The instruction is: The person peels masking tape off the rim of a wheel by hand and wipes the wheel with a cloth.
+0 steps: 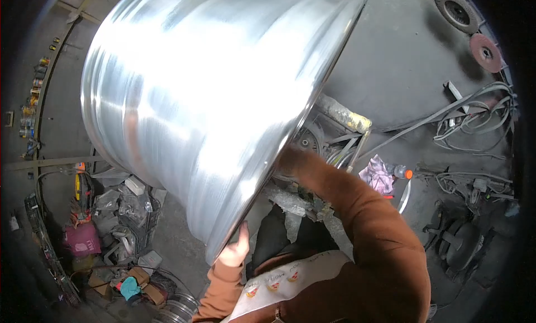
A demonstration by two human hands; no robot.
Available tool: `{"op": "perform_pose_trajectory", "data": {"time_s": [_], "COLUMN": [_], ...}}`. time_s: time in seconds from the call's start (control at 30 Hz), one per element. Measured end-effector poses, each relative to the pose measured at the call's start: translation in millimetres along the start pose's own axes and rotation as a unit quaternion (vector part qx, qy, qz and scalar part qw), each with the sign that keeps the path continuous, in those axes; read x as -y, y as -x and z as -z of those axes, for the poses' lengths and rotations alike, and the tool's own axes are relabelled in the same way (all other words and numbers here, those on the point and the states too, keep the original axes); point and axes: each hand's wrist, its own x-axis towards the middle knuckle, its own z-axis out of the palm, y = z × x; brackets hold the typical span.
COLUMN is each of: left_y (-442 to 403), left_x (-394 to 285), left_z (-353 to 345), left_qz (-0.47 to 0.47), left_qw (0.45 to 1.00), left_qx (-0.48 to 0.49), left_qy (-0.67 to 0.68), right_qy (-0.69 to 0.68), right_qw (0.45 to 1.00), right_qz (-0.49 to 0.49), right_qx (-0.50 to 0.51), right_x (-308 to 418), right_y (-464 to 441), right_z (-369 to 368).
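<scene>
A large, shiny aluminium wheel rim (167,100) fills the upper middle of the head view, tilted, its barrel toward me. At the lower end of its edge, my left hand (235,249) grips the lip, with part of the fingers hidden by the metal. My right hand (289,160) reaches to the open side of the rim, close behind its edge. Motion blur and the rim hide its fingers, so I cannot see whether it holds anything. Both arms wear brown sleeves.
Grinding discs (484,53) hang at the upper right. Coiled cables (474,119) and an orange-capped bottle (402,172) lie on the right. Below the rim stands a yellow-marked machine part (354,121). Bags and boxes (151,292) clutter the lower left.
</scene>
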Motion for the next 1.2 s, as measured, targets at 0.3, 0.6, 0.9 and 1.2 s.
{"op": "perform_pose_trajectory", "data": {"time_s": [0.3,0.6,0.9,1.2], "left_y": [13,8,-193,-195], "left_x": [22,21,-139,-136], "left_z": [-26,-14,72,61], "left_qz": [-0.007,0.028,-0.159,-0.169], "left_qw": [0.994,0.985,0.965,0.972], "left_qx": [-0.08,-0.104,0.204,0.166], "left_qy": [0.08,0.136,-0.047,-0.009], "right_qy": [0.169,-0.358,-0.46,0.469], "right_qw": [0.97,0.918,0.844,0.879], "right_qz": [-0.104,0.153,0.249,0.008], "right_qx": [0.139,-0.078,-0.119,-0.083], "right_x": [-76,106,138,-163], "right_y": [-35,15,7,-63], "right_z": [95,-85,5,120]}}
